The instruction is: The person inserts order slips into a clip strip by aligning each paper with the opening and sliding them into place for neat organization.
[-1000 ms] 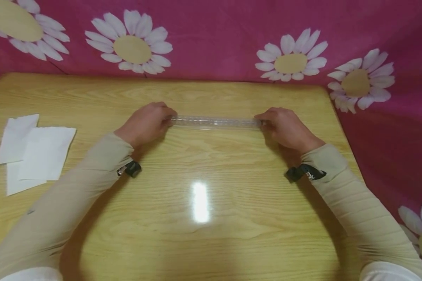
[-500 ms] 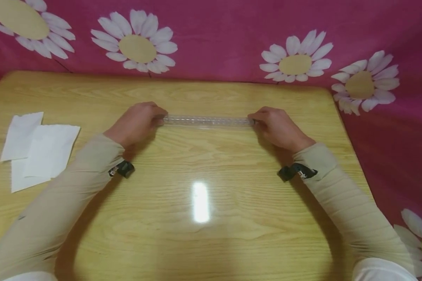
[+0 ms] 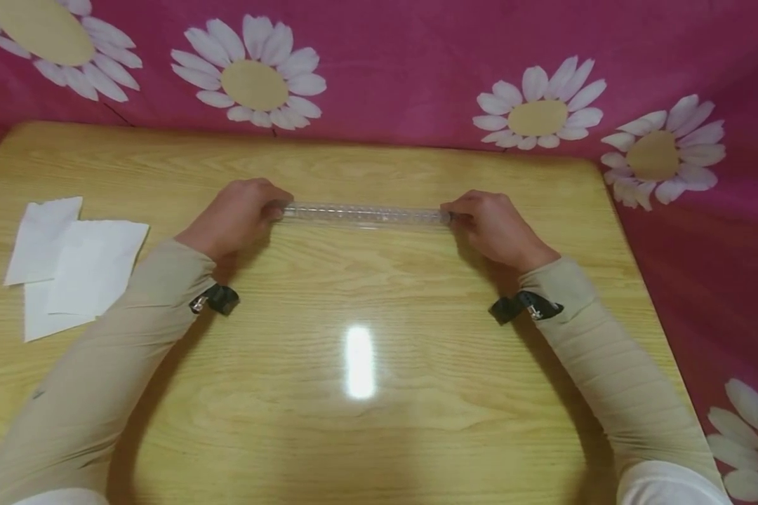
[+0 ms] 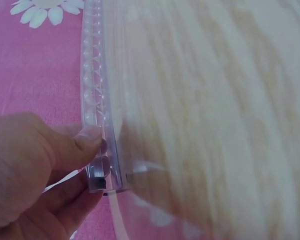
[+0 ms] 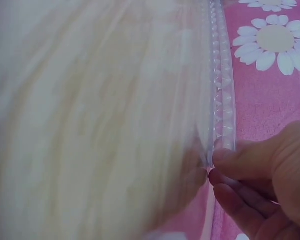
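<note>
A long clear plastic strip [image 3: 363, 215] with a row of rounded bumps along it spans the gap between my hands near the far side of the table. My left hand [image 3: 234, 217] pinches its left end. In the left wrist view the thumb lies on top of the strip [image 4: 93, 75], beside a small dark patch at its tip. At the other end my right hand [image 3: 495, 224] pinches the strip between thumb and fingers. The right wrist view shows this grip on the strip [image 5: 223, 95] close up. Whether the strip touches the table cannot be told.
Several white paper pieces [image 3: 95, 270] lie overlapped at the left of the wooden table [image 3: 417, 386]. A pink cloth [image 3: 391, 70] with daisies hangs behind the table and along its right side. A black strap with a small device [image 3: 221, 300] sits on each wrist.
Both hands have moved a little to the left together, carrying the plastic strip along. The grip at each end stays the same. The head view has shifted slightly.
</note>
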{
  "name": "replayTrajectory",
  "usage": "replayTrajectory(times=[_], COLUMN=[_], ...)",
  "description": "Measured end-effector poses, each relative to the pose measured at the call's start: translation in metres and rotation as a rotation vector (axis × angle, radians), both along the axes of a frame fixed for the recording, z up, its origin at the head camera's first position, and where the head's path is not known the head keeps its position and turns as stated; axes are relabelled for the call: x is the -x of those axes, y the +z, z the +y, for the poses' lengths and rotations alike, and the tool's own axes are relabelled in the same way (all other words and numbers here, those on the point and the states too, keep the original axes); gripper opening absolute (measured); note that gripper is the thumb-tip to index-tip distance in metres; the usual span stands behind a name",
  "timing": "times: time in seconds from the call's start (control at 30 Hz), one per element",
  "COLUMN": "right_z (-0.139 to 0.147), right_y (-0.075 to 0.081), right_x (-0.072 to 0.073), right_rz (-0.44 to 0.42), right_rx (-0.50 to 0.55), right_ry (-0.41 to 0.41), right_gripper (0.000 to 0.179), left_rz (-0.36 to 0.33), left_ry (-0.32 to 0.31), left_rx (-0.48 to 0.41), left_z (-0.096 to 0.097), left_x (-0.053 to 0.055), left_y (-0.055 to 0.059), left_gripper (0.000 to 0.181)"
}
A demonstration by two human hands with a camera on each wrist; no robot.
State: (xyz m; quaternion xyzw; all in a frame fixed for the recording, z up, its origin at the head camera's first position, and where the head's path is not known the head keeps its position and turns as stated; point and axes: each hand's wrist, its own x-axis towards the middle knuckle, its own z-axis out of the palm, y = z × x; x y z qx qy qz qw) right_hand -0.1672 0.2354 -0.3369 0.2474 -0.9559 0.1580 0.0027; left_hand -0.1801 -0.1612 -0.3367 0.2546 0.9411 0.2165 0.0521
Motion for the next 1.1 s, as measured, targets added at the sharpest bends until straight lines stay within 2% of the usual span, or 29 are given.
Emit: replayTrajectory(times=[0.2, 0.33, 0.47, 0.6, 0.87, 1.1], right_z=[-0.004, -0.007, -0.012, -0.021, -0.031, -0.033], right_y=[0.000, -0.001, -0.001, 0.000, 0.001, 0.009], right_x=[0.002, 0.005, 0.009, 0.012, 0.016, 0.020], right_rz=[-0.059, -0.079, -0.076, -0.086, -0.157, -0.220], right_rx=[0.025, 0.054, 0.084, 0.098, 0.103, 0.041], right_ry=[-0.045, -0.058, -0.057, -0.041, -0.028, -0.036], right_gripper=[0.036, 0.041, 0.040, 0.038, 0.035, 0.031], left_rz=[-0.020, -0.076, -0.087, -0.050, -0.007, 0.067], left_ry=[0.008, 0.079, 0.147, 0.185, 0.319, 0.392], left_rx=[-0.004, -0.037, -0.076, -0.087, -0.082, -0.137], left_z=[-0.005, -0.011, -0.021, -0.036, -0.074, -0.082], left_x=[0.001, -0.003, -0.008, -0.013, -0.030, -0.037], left_y=[0.002, 0.012, 0.022, 0.026, 0.036, 0.034], left_gripper=[0.032, 0.040, 0.045, 0.048, 0.051, 0.047])
